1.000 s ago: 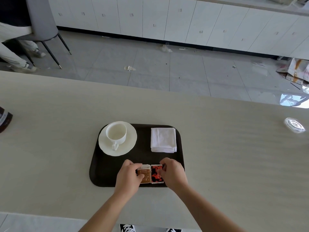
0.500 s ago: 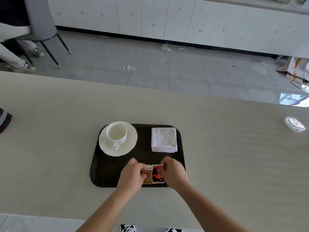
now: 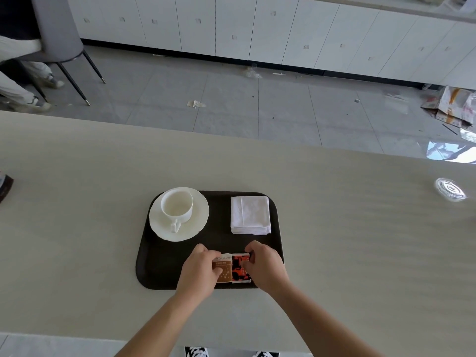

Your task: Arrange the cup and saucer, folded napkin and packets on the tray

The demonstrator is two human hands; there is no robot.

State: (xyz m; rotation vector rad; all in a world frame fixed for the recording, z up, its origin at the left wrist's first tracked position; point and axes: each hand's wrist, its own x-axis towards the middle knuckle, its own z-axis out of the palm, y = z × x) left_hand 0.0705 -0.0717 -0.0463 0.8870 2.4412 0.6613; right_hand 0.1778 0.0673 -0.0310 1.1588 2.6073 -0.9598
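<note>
A dark brown tray (image 3: 154, 264) lies on the pale table. At its back left a white cup (image 3: 177, 206) stands on a white saucer (image 3: 198, 222), handle toward me. A folded white napkin (image 3: 249, 215) lies at the tray's back right. Two packets sit side by side at the tray's front edge: a brown packet (image 3: 224, 271) and a red and black packet (image 3: 239, 267). My left hand (image 3: 199, 273) grips the brown packet's left side. My right hand (image 3: 266, 266) pinches the red packet's right side. Both hands partly cover the packets.
A dark object (image 3: 4, 185) pokes in at the table's left edge. A clear round lid or glass (image 3: 449, 189) rests at the far right. Beyond the table are a grey chair (image 3: 55, 34), a seated person's legs (image 3: 15, 83) and litter on the floor.
Both hands have stayed on the two packets, nudging them slightly together at the tray's front edge. Cup, saucer and napkin have not moved.
</note>
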